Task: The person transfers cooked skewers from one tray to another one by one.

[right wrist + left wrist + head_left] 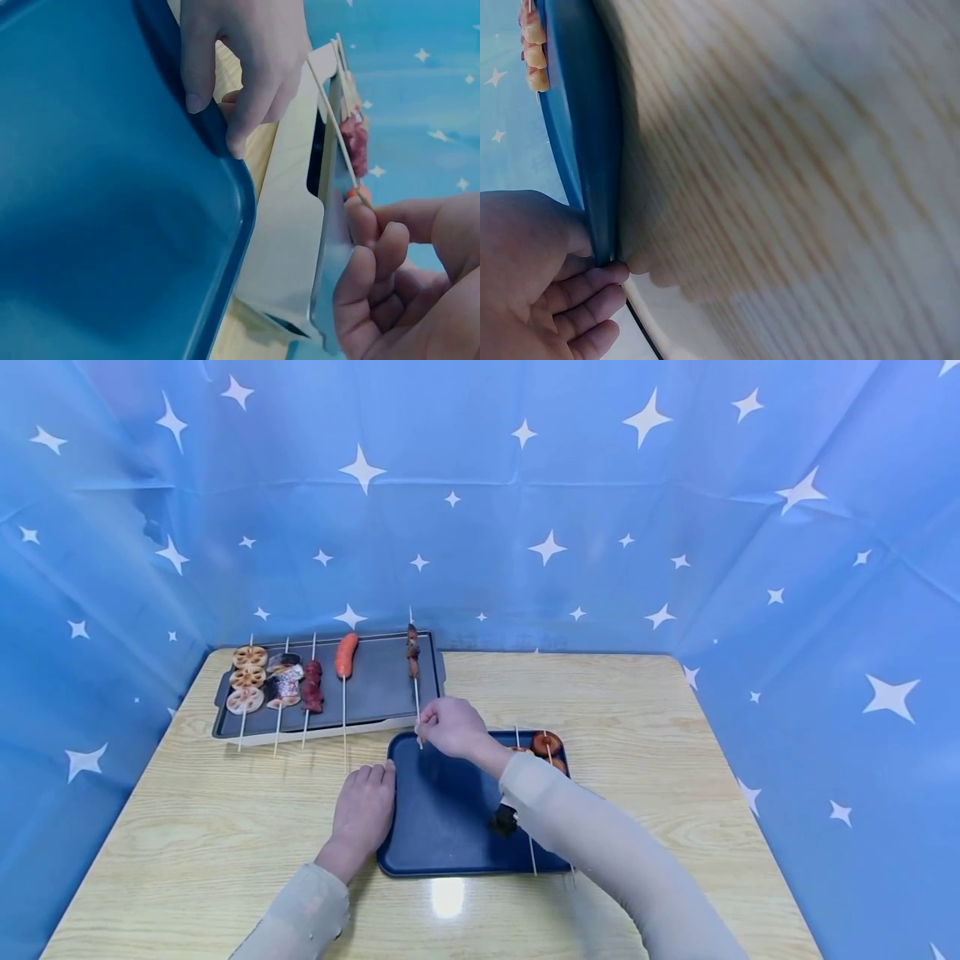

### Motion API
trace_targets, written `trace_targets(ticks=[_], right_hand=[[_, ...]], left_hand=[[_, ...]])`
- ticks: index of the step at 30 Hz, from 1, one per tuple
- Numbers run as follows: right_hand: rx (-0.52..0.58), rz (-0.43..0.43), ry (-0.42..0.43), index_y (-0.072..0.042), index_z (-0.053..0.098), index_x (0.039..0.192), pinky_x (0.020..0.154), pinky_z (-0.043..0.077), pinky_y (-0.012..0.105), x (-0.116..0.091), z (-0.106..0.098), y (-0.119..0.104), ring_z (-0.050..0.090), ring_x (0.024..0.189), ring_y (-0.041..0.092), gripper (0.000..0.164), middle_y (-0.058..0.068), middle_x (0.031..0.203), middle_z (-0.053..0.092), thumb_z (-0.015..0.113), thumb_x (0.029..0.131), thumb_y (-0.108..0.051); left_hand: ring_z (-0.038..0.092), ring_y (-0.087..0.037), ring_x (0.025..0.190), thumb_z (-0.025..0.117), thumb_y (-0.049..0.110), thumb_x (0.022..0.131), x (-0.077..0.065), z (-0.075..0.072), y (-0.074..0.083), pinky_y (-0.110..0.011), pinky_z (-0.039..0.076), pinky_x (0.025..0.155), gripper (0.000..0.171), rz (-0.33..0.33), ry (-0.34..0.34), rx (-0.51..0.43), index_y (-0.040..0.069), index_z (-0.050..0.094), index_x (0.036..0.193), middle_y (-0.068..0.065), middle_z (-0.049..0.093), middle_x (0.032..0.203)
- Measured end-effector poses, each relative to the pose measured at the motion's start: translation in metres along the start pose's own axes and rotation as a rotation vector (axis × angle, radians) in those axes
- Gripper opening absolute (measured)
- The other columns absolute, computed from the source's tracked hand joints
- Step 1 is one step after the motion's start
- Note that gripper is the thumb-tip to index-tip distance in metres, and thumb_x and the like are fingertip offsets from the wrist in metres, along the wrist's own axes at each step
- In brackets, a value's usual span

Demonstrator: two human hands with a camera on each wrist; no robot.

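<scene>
My right hand [452,727] pinches the lower end of a wooden skewer [417,697] between thumb and fingertips. Small dark brown meat pieces [412,650] are threaded on its upper part, over the right side of the grill plate [382,681]. In the right wrist view, the right hand [409,274] shows its other fingers curled in. My left hand [365,806] grips the left rim of a dark blue tray [442,843]. Its thumb lies over the rim and its fingers are outside, as the right wrist view shows.
Left on the grill plate lie skewers of lotus root slices [246,678], fish-like pieces [284,681], dark red meat [312,687] and a sausage [346,656]. Skewered round brown pieces [546,743] and a black item [504,821] lie on the tray's right, partly behind my right arm.
</scene>
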State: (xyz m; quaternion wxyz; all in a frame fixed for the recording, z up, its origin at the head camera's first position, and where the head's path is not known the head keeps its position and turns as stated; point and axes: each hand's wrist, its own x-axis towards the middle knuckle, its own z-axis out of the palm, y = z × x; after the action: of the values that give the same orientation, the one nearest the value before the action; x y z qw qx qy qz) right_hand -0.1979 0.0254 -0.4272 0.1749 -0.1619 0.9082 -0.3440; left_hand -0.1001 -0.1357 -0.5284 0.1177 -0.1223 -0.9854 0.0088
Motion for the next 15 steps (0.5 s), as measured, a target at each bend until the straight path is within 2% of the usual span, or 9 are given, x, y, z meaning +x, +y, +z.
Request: trace_targets(ticks=[6, 15], right_hand=[[0.001, -0.002, -0.004, -0.016, 0.066, 0.073, 0.058, 0.038, 0.024, -0.012, -0.010, 0.010, 0.053, 0.060, 0.012, 0.024, -0.004, 0.072, 0.068, 0.059, 0.095, -0.022], [0.040, 0.013, -0.014, -0.015, 0.067, 0.079, 0.057, 0.036, 0.025, -0.030, -0.025, 0.028, 0.050, 0.057, 0.012, 0.020, 0.004, 0.078, 0.072, 0.059, 0.096, -0.023]], left_hand=[[0.062, -0.031, 0.093, 0.058, 0.007, 0.088, 0.000, 0.000, 0.000, -0.041, 0.052, 0.083, 0.035, 0.004, 0.000, 0.000, -0.004, 0.063, 0.121, -0.015, 0.066, 0.101], [0.062, -0.031, 0.093, 0.057, 0.005, 0.088, 0.000, 0.000, 0.000, -0.042, 0.052, 0.084, 0.036, 0.006, -0.001, -0.006, -0.004, 0.062, 0.122, -0.016, 0.066, 0.100]])
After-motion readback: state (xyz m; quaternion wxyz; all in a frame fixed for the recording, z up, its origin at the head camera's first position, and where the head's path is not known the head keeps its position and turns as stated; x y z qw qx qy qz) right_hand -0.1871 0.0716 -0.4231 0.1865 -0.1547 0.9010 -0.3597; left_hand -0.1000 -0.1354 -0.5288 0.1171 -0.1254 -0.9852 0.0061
